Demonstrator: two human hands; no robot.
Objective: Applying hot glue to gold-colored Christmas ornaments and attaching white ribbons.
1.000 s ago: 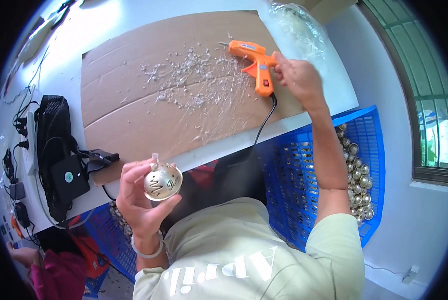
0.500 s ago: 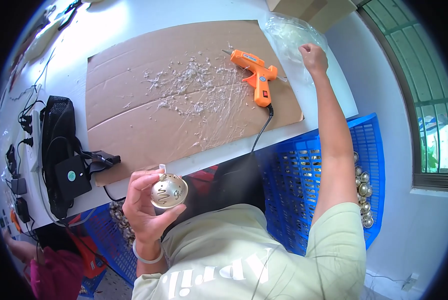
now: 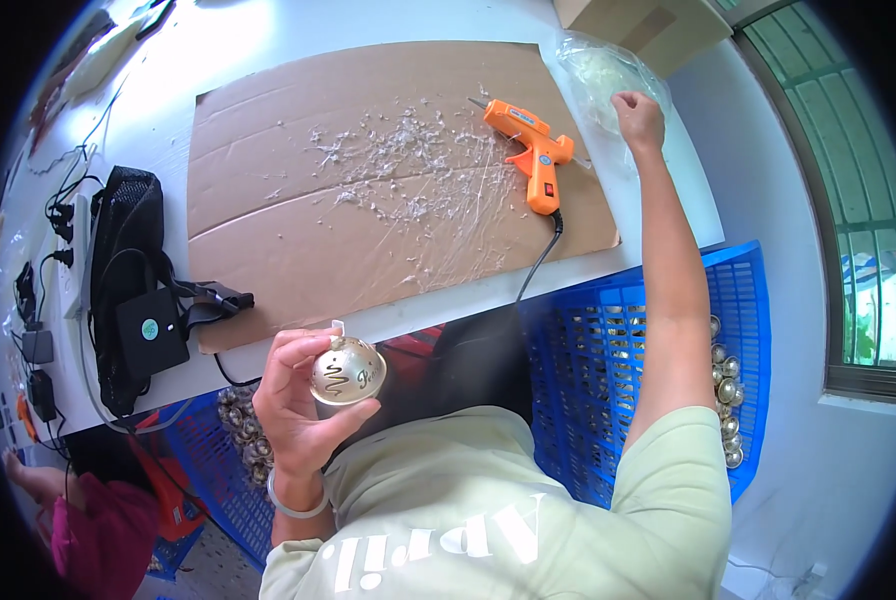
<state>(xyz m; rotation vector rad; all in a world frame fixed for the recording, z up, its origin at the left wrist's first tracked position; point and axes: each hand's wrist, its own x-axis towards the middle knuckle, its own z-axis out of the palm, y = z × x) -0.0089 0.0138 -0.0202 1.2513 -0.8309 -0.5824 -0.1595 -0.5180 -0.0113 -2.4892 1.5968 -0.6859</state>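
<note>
The left hand (image 3: 301,415) pinches the shiny, pale-gold, ball-shaped ornament (image 3: 350,368) just off the white table's (image 3: 298,30) near edge, where its smooth curve could slip from a light hold, while the right hand (image 3: 640,122) curls closed, contents hidden, near crumpled clear plastic (image 3: 600,75)

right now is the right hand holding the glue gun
No, the orange glue gun lies on the cardboard, apart from the right hand.

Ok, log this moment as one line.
left hand: holding gold ball | right hand: by clear plastic bag, contact unclear | orange glue gun: lying on cardboard sheet
</note>
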